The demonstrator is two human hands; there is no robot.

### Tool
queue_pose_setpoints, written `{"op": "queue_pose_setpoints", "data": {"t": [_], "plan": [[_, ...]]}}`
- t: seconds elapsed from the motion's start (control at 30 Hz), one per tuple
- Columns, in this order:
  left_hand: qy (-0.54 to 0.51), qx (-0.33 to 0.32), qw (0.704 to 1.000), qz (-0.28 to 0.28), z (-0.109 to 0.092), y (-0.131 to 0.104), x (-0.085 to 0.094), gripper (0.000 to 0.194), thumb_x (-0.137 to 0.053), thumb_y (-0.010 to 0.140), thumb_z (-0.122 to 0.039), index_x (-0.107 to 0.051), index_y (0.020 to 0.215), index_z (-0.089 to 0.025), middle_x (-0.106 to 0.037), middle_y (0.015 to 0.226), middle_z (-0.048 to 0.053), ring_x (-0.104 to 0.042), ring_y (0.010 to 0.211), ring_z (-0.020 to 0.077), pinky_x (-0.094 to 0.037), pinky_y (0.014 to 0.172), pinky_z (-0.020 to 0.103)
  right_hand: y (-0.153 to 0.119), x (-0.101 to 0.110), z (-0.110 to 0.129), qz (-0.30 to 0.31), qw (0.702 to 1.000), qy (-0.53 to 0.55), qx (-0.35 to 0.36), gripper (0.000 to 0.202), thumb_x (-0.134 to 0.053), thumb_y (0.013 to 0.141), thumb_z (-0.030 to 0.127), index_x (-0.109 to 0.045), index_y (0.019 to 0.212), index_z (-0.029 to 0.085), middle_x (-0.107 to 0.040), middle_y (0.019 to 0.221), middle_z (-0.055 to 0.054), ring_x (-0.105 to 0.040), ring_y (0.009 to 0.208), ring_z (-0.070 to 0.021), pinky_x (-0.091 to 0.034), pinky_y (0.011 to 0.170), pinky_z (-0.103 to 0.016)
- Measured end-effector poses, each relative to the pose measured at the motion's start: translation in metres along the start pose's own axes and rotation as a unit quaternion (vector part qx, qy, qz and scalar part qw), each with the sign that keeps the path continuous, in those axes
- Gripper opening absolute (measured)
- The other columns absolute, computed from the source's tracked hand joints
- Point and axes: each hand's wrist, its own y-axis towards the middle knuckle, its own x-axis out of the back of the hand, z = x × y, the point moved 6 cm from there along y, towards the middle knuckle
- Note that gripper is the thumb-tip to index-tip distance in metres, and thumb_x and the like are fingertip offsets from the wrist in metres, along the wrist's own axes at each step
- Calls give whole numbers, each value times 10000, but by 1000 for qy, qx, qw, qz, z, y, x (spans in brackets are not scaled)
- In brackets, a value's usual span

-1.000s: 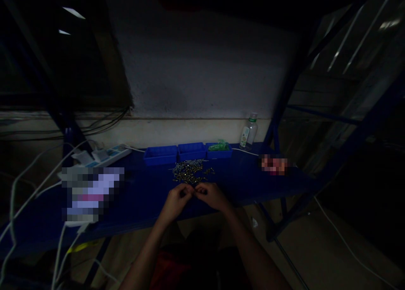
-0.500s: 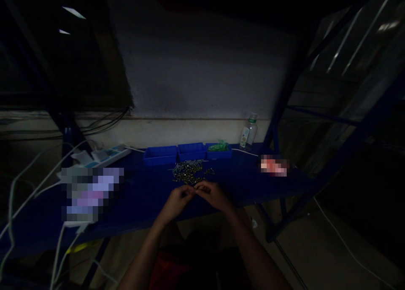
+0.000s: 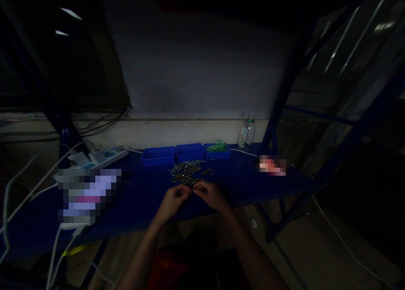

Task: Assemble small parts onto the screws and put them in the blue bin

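Observation:
My left hand (image 3: 173, 200) and my right hand (image 3: 211, 194) meet fingertip to fingertip over the near part of the blue table (image 3: 139, 197). Both are closed in a pinch. Something small and dark may sit between the fingertips, but it is too small and dim to name. Just beyond my fingers lies a loose pile of small metal pieces (image 3: 188, 172) that look like screws, some with brassy ends and some with thin silvery shanks. A few stray pieces (image 3: 207, 172) lie to the right of the pile.
Behind the pile stand three blue trays (image 3: 158, 156) in a row; crumpled green plastic (image 3: 218, 146) fills the right one. A clear bottle (image 3: 247, 133) stands by the wall. At left are a power strip (image 3: 107, 157), white cables (image 3: 53, 252) and a blurred-out object (image 3: 90, 195); another (image 3: 272, 165) lies right.
My hands stay together at nearly the same spot, with the fingertips shifted only slightly. The whole view has moved a little, so things appear slightly further left.

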Motion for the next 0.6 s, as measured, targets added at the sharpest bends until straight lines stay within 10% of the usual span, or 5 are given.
{"op": "queue_pose_setpoints", "data": {"t": [0.6], "plan": [[-13,-15,1000,-18,-2,-2,1,221,-537,761,-337,-646,802,-148,-649,751,26,-574,708,161,-434,645,229,-3,1,4,-2,1000,-4,17,160,-570,800,298,-631,892,182,-656,802,-12,-606,739,-125,-444,670,-219]]}}
